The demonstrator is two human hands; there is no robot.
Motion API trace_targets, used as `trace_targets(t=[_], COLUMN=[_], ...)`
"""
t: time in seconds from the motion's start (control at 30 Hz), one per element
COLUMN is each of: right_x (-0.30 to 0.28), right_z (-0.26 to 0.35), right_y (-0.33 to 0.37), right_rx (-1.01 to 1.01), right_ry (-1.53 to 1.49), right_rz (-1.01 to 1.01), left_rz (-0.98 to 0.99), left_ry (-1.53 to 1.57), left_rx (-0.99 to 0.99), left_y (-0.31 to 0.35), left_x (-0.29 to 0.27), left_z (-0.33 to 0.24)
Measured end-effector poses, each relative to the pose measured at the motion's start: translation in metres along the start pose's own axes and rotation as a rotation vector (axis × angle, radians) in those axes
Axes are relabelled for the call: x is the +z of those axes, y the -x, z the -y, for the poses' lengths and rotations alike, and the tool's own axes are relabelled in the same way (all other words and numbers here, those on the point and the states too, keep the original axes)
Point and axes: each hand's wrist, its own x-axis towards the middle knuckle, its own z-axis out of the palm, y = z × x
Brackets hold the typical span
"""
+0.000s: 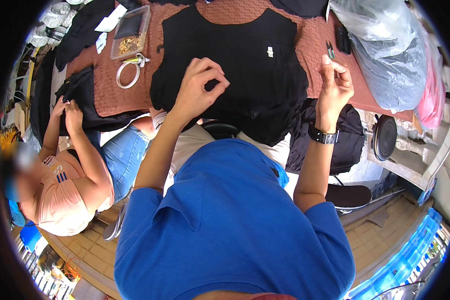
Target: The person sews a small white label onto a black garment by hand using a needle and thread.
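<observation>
A black sleeveless garment (235, 47) lies spread on the brown table cover, its lower part hanging over the edge onto my lap. A small white label (270, 51) shows on its right part. Over the garment's middle, my left hand (202, 85) has thumb and index finger brought together in a ring; anything held between them is too small to make out. My right hand (335, 82) is raised right of the garment, fingers curled against the thumb, and what it may pinch cannot be seen. Just beyond its thumb tip are small thread snips (330, 49).
A clear plastic box (131, 32) with gold-coloured small pieces and a white ring-shaped band (128, 75) sit at left. Black cloth (80, 97) is handled by a seated co-worker (75, 185). Large plastic bags (390, 60) and a black object (343, 40) stand at right.
</observation>
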Motion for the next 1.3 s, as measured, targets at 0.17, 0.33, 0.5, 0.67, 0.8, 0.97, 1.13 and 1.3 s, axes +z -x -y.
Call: trace_targets(t=[0.17, 0.33, 0.5, 0.67, 0.8, 0.97, 1.13, 1.3], right_x=[-0.014, -0.026, -0.046, -0.086, -0.106, -0.158, -0.206, -0.216], right_z=[-0.001, 0.006, 0.012, -0.011, -0.021, -0.038, -0.045, -0.042], right_y=[-0.025, -0.047, -0.06, -0.06, -0.046, -0.037, -0.022, -0.011], right_rx=[-0.01, -0.031, 0.077, 0.226, 0.281, 0.367, 0.399, 0.397], right_ry=[-0.179, -0.242, -0.317, -0.314, -0.298, -0.351, -0.404, -0.362], right_rz=[-0.018, 0.031, -0.056, -0.147, -0.22, -0.345, -0.324, -0.295], left_rz=[0.353, 0.496, 0.253, -0.047, -0.2, -0.246, -0.318, -0.272], left_ry=[0.535, 0.814, 0.848, 1.075, 1.319, 1.555, 1.569, 1.6], left_rx=[-0.305, -0.465, -0.481, -0.528, -0.518, -0.402, -0.358, -0.323], left_y=[0.004, 0.008, 0.01, 0.023, 0.02, 0.016, 0.015, 0.013], left_x=[0.003, -0.001, -0.009, -0.017, -0.027, -0.05, -0.068, -0.073], left_z=[-0.004, -0.006, 0.002, 0.025, 0.028, 0.042, 0.043, 0.037])
